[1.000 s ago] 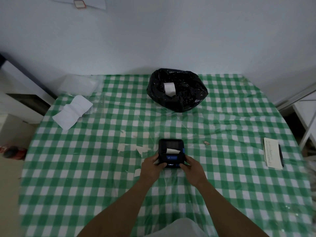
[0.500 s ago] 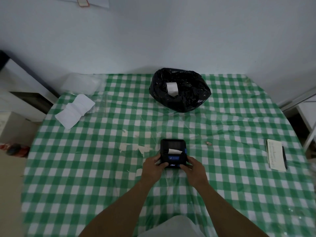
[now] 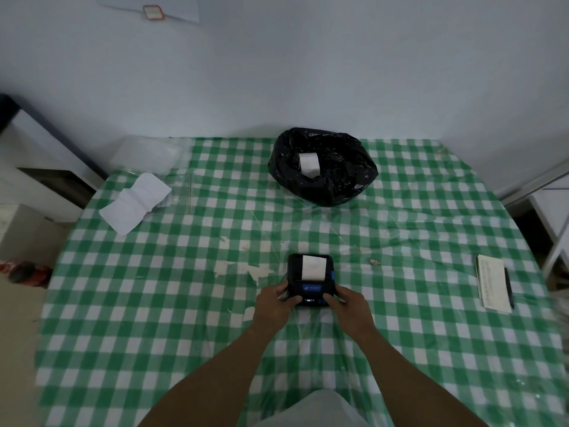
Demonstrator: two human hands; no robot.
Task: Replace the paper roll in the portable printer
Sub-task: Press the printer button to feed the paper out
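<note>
A small black portable printer [image 3: 310, 283] with a blue front panel rests on the green checked table [image 3: 400, 349] in front of me. A strip of white paper [image 3: 314, 267] lies flat over its top, coming out of the slot. My left hand [image 3: 275, 302] grips the printer's near left corner and my right hand [image 3: 348, 305] grips its near right corner, thumbs on the front edge. Another white paper roll [image 3: 309, 163] sits inside a black plastic bag [image 3: 323, 167] at the far middle of the table.
A folded stack of white paper [image 3: 135, 201] and a clear plastic bag [image 3: 147, 155] lie at the far left. A notepad with a pen [image 3: 492, 286] lies at the right edge. White furniture stands on both sides. A small scrap [image 3: 374, 262] lies right of the printer.
The white strip on top of the printer has grown longer and now covers most of the lid. Both hands have stayed on the printer's near corners.
</note>
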